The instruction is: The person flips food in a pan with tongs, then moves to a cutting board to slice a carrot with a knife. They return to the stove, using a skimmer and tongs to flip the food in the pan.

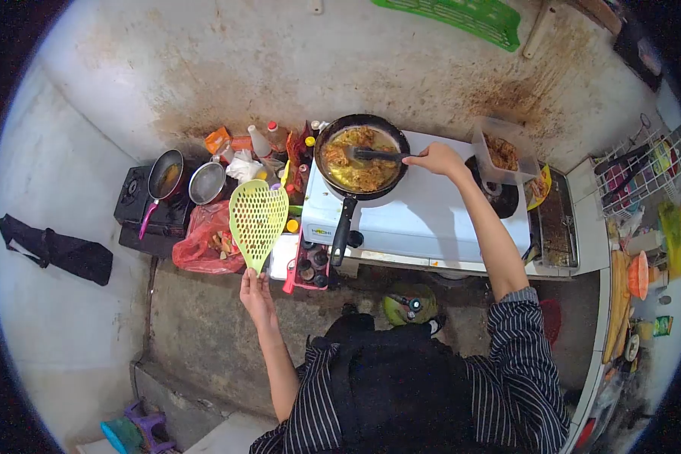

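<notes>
My left hand (257,299) is closed around the handle of a yellow-green perforated strainer (259,219), held up left of the stove with its holed face toward me. In my right hand (440,161) is a black spatula (378,154), gripped by its end and reaching left into the frying pan (343,234). Golden-brown food pieces (365,178) lie in bubbling oil in that pan. The pan sits on the left side of the white gas stove (431,227), handle pointing toward me. The spatula's tip is partly hidden among the food.
A clear plastic container (499,155) of brown food stands at the stove's right. To the left are a red plastic bag (208,238), a sieve (206,184) and a small pan (166,174) on a black stove. Several bottles (277,136) crowd beside the frying pan. A wire rack (643,166) hangs right.
</notes>
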Demonstrator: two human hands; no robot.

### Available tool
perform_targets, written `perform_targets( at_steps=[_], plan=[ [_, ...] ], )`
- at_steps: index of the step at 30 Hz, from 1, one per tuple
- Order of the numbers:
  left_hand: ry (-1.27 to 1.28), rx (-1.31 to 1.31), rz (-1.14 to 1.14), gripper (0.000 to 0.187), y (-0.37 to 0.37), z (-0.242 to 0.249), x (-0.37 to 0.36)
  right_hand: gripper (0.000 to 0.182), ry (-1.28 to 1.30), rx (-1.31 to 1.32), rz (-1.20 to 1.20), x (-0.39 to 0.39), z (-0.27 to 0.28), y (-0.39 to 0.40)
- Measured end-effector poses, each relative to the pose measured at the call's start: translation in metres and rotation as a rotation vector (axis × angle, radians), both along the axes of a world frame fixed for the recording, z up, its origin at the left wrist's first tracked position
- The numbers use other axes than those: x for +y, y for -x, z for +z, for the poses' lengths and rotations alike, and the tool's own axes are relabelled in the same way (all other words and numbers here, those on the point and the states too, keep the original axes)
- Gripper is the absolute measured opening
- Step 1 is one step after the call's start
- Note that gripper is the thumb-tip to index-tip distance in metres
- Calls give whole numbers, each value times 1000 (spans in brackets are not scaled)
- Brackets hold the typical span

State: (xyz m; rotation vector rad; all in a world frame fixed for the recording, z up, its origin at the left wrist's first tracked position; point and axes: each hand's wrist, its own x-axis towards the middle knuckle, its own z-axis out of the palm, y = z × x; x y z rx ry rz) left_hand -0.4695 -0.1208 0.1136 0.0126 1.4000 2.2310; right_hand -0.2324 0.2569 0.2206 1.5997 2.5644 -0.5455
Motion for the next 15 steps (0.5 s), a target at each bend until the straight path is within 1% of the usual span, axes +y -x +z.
perform_targets(
  at_steps=[4, 10, 13, 15],
  plan=[
    [-62, 5, -23, 17, 7, -9, -7, 61, -71, -14, -24, -8, 2, 7],
    [-67, -7, -7, 16, 7, -8, -5, 55, -128, 62, 12, -13, 1, -5],
    [-81, -7, -5, 17, 6, -8, -2, 55, -80, 27, -20, -16, 8, -9],
    [-72, -4, -8, 17, 5, -8, 0, 53, -187, 47, 5, -21, 11, -10]
  ],
)
